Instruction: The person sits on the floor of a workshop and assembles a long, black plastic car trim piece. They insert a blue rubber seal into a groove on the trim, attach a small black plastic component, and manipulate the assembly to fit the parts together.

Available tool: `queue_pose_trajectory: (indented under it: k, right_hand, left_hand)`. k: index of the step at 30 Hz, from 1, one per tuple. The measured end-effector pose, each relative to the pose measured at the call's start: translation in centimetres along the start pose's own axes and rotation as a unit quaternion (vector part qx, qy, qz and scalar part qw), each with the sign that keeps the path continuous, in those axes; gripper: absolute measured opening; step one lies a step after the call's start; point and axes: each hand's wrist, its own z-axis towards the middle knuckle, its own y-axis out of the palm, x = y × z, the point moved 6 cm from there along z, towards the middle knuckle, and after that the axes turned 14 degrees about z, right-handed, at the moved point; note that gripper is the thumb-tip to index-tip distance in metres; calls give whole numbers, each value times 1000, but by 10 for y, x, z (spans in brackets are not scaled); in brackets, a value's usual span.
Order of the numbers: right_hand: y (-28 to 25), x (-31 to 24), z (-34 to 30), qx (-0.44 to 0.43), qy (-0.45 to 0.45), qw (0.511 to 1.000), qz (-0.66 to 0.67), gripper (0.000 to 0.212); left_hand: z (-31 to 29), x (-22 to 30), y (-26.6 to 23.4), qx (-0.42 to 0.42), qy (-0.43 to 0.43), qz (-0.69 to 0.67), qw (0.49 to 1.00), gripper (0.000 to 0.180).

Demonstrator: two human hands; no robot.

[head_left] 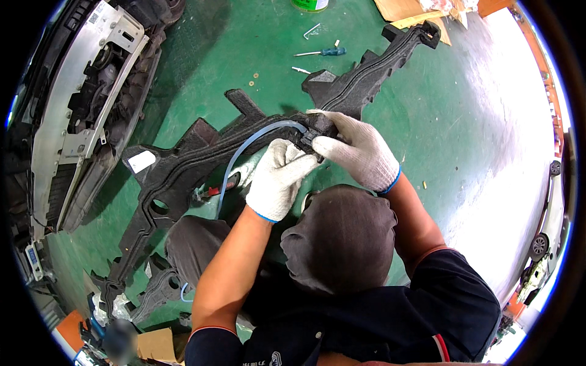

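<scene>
A long black foam strip (183, 161) with grooves and side tabs lies across in front of me, its far end reaching to the upper right. Along it curves a thin blue-grey hose (253, 135), which ends at a small black connector (309, 136) at the strip's middle. My right hand (361, 149), in a white knit glove, wraps round the strip, with the thumb against the connector. My left hand (278, 179), gloved likewise, is closed, its fingertips at the strip's near edge just below the connector. What lies between those fingertips is partly hidden.
A blue screwdriver (329, 52), a hex key (311, 30) and small washers (253, 79) lie on the green floor (201, 73). A red-and-black tool (220, 188) lies under the hose. A car front (101, 116) stands left; cardboard (159, 346) sits lower left.
</scene>
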Motion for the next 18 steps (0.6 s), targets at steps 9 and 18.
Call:
queue_pose_trajectory:
  k: [9, 18]
  right_hand:
    - [4, -4, -5, 3, 14, 1000, 22, 54]
    - [5, 11, 0, 36, -2, 998, 54, 53]
  left_hand:
    - [3, 21, 17, 35, -32, -44, 998, 18]
    - [4, 0, 0, 54, -41, 92, 994, 23]
